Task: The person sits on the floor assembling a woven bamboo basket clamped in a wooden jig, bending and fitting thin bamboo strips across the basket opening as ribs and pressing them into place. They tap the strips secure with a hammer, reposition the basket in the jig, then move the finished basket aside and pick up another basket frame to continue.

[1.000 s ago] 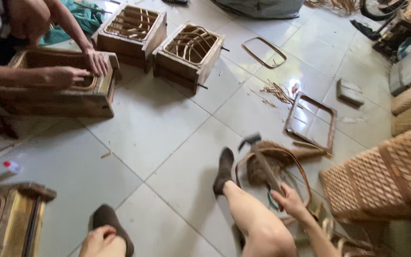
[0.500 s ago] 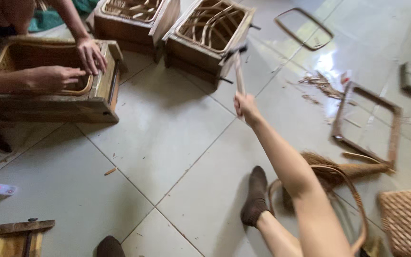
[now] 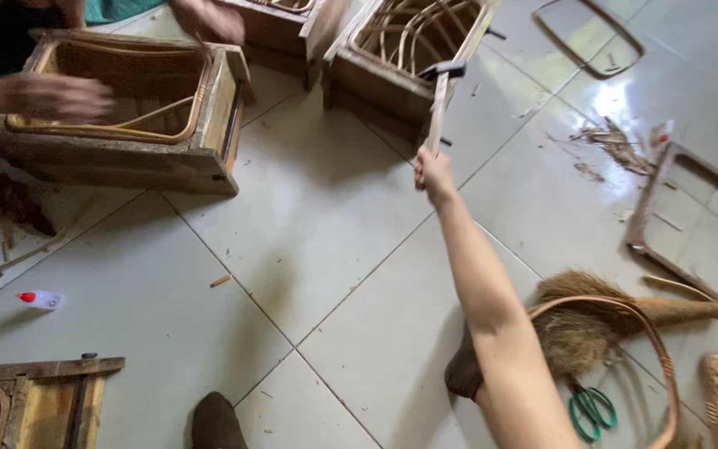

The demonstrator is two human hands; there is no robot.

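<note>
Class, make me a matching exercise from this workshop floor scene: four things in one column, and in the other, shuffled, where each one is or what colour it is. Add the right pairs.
Things
1. hammer
2. scissors
3. small bottle
4. hand brush

Places or colours
A. green handles, lying on the tiles near the bottom right
B. white with a red cap, on the floor at the left
C. held up in the right hand, head near a wooden box mould
D. brown bristles, lying partly under a curved rattan hoop

Pairs: 1-C, 2-A, 3-B, 4-D
</note>
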